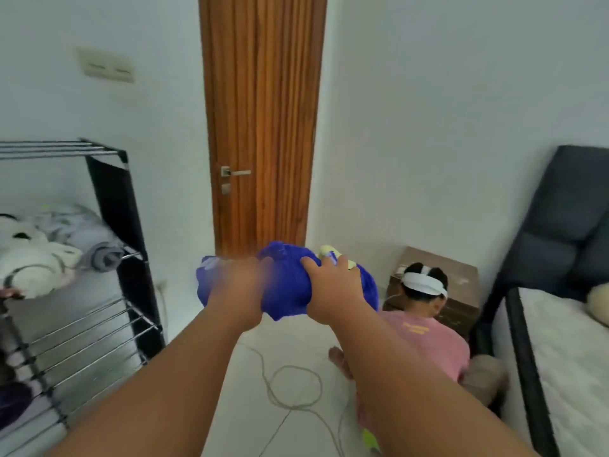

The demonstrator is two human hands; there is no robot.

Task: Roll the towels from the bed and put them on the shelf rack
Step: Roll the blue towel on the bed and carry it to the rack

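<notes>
Wooden door [263,127] behind — both hands grip blue towel [286,285].

Of the person wearing the camera, only two arms and their hands showed. The left forearm [158,384] and the right forearm [412,380] were both bare along all the length in view, from the near edge of the picture to the wrists. They were smooth and rounded, looking thick at the near end and slimmer toward the far end under the wide lens. The left hand [237,285] was smeared by blur, so its fingers and knuckles could not be told apart. The right hand [333,285] was sharper: its bare back, a row of knuckles and separate fingers showed, the nails too small to make out.
</notes>
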